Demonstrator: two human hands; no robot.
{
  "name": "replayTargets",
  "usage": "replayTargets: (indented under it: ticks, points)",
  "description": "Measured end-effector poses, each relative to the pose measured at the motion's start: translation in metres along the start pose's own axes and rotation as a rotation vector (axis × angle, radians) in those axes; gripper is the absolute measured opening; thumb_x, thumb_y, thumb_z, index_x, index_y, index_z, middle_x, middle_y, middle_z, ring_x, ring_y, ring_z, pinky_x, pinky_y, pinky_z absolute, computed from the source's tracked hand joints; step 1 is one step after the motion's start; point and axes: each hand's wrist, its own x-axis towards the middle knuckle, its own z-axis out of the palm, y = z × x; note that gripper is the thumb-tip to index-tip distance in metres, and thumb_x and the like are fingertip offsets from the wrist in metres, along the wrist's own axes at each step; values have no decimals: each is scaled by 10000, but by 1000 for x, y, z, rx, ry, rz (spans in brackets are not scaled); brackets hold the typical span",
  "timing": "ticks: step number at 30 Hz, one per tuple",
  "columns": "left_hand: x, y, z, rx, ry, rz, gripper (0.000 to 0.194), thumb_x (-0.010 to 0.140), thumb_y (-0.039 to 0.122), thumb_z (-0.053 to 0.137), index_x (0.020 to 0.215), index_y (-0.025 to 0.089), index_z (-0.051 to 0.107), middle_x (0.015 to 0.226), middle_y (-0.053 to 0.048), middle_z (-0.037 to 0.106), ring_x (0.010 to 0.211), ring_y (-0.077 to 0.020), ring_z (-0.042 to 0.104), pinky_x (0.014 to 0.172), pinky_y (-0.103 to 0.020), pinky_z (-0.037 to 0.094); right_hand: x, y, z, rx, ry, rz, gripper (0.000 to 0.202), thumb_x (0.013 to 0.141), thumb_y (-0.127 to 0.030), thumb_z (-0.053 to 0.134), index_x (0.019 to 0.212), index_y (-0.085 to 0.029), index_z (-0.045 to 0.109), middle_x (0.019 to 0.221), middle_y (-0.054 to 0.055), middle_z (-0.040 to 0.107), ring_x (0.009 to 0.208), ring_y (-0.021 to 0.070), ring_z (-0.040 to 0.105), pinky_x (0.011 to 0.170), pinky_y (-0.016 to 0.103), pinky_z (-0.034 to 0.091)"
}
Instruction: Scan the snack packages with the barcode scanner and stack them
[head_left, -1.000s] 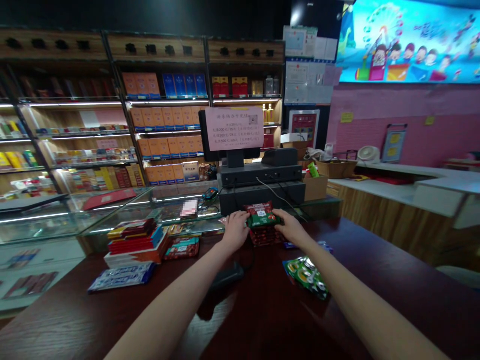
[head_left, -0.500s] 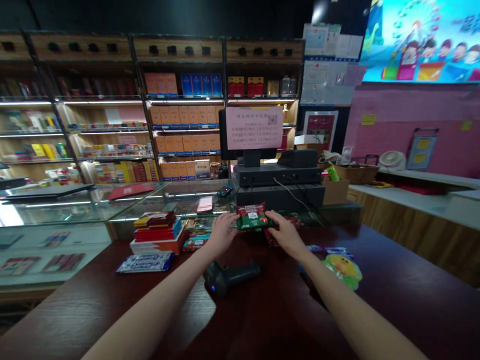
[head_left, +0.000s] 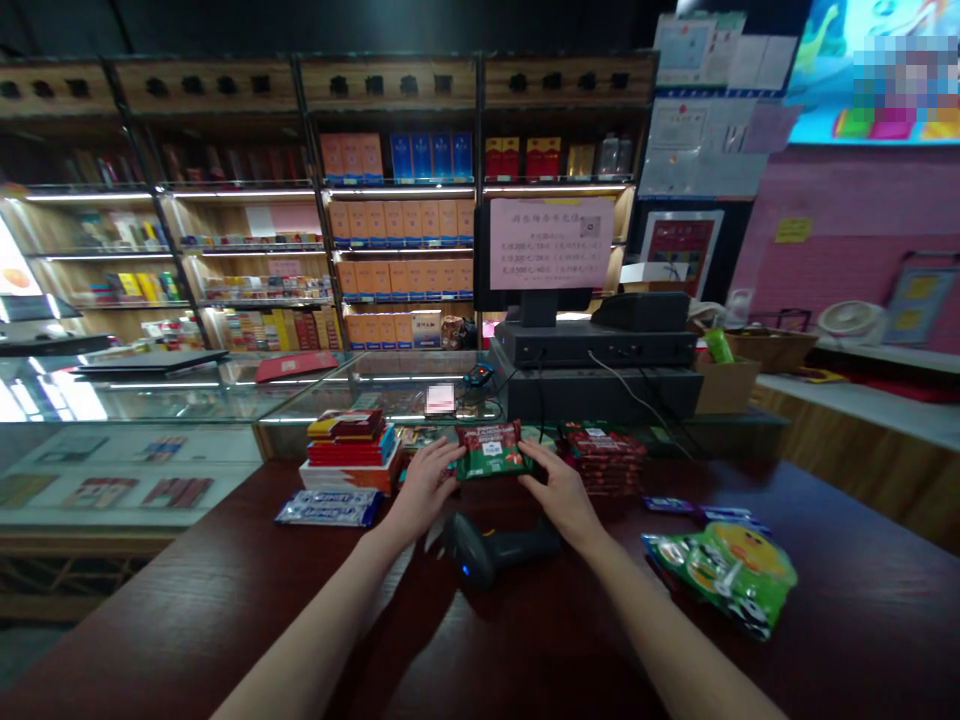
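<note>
Between my two hands is a red and green snack packet [head_left: 491,452], its printed front facing me. My left hand [head_left: 429,482] grips its left end, and my right hand [head_left: 556,487] pinches the right end. Below the packet a black barcode scanner [head_left: 495,550] lies on the dark wooden counter, a blue light glowing on its head. Just right of my right hand rises a stack of similar red and green packets [head_left: 606,460]. Behind my left hand, part of the counter is covered from view.
Left on the counter, boxes and red packs [head_left: 351,450] form a pile, with blue-white wrapped bars [head_left: 328,506] in front. A green pouch [head_left: 739,575] and purple bars [head_left: 705,510] lie right. Behind stand a glass case [head_left: 390,378] and a cash register [head_left: 600,350].
The view has turned left, so the surroundings sit farther right. Held by both hands, the packet has come left and slightly lower, away from the stack, which is now uncovered beside my right hand.
</note>
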Motion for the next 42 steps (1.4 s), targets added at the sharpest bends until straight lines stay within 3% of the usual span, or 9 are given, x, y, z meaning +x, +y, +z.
replayTargets:
  ticks: [4,9,17,24,30,36,42]
  points:
    - [-17,-11,5,11,20,-34,502,860,86,517,1317,276,601,1364,-47,620,1370,-228,451,1149,-512,362,-5,1,13,4,-24,-2,489,771,-162,632,1254,-224,678,1383,85,614,1320,256,541,1165,470,372]
    - [-27,-18,9,34,30,-62,502,839,140,634,1314,296,591,1346,-40,630,1370,-235,450,1166,-520,316,-11,4,21,-24,-68,12,455,801,-222,653,1255,-230,678,1387,90,610,1311,268,548,1143,484,392]
    - [-30,-8,12,58,148,-172,221,900,224,624,1100,289,689,1157,-13,713,1185,-206,596,1155,-492,308,-15,-6,24,-58,-46,-14,279,871,-302,611,1126,-291,725,1204,36,729,1159,257,654,1044,444,470]
    - [-26,2,15,150,255,-221,164,943,323,566,1041,249,675,988,-27,717,970,-212,624,977,-406,448,-13,-17,25,-55,-2,-14,219,896,-368,584,1047,-295,725,1095,28,758,1030,257,688,939,410,482]
    - [-24,-1,16,168,339,-214,180,936,369,571,993,222,658,973,-56,645,977,-231,596,887,-377,479,-11,-24,28,99,-1,67,225,883,-412,594,1013,-279,720,1078,18,753,1029,249,679,937,373,478]
    - [-23,1,19,117,340,-134,250,940,310,575,1183,251,592,1146,-53,677,1126,-220,603,1061,-418,413,-9,-23,31,240,32,153,276,858,-458,615,994,-243,724,998,29,758,965,248,682,868,340,502]
    - [-22,-6,17,247,212,19,584,943,265,565,1477,282,330,1410,-83,574,1319,-219,525,1188,-465,287,-6,-18,32,331,89,195,313,834,-481,639,987,-224,731,975,34,754,915,242,682,855,343,511]
